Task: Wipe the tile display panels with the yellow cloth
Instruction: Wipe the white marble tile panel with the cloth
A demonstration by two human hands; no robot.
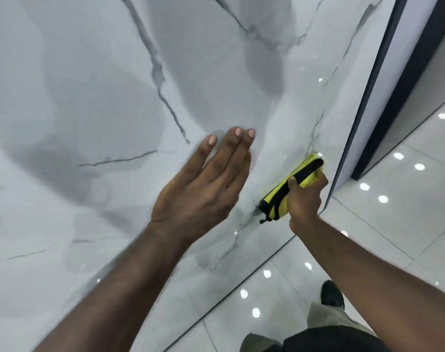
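Note:
A large white marble-look tile display panel [94, 102] with dark grey veins fills most of the view. My left hand [203, 181] lies with straight fingers against the panel near its middle. Low on the panel's right side, my right hand [304, 199] grips a folded yellow cloth [280, 196] with a black edge and holds it against the tile. My fingers cover part of the cloth.
A dark frame edge [368, 92] runs along the panel's right side, with a pale panel [404, 47] beyond it. Glossy light floor tiles [399, 224] reflect ceiling lights at the lower right. My shoe [332, 295] and trouser leg show near the panel's base.

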